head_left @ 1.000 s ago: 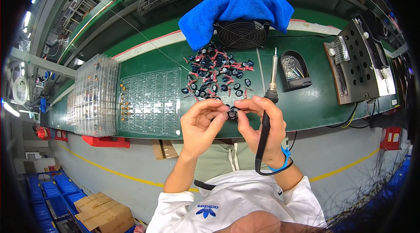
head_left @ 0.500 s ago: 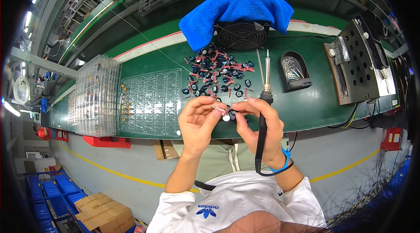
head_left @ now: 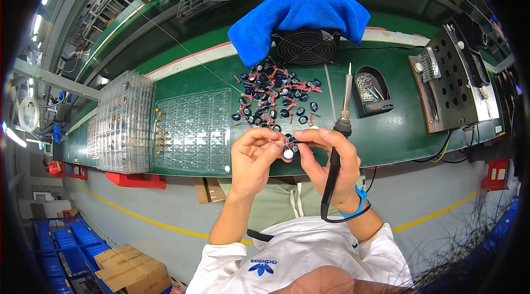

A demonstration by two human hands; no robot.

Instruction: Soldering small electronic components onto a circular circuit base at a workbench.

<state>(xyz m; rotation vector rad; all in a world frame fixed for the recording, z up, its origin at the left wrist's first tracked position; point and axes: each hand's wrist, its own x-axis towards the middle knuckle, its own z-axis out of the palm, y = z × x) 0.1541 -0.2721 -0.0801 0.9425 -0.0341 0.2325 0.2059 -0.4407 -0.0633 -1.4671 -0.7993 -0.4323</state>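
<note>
Both hands meet over the near edge of the green bench. My left hand (head_left: 255, 162) pinches the thin leads of a small round component (head_left: 288, 154) with a pale face. From the other side, the thumb and forefinger of my right hand (head_left: 335, 162) close on the dark part of the same piece; fingers hide much of it. A soldering iron (head_left: 344, 112) rests across my right hand, its metal tip pointing away from me and its black cable looping by the wrist. Just beyond lies a loose heap of dark round components (head_left: 273, 92) with reddish leads.
To the left lies a clear plastic tray (head_left: 193, 128) with orange parts along one side, beside a stack of similar trays (head_left: 124, 123). A fan (head_left: 306, 46) under a blue towel (head_left: 301, 9) stands behind the heap. Right are a black bin (head_left: 372, 89) and a metal panel (head_left: 450, 78).
The soldering iron has swung slightly to the right and its tip points farther away. The held component has shifted a little right and toward me, and its leads are now more covered.
</note>
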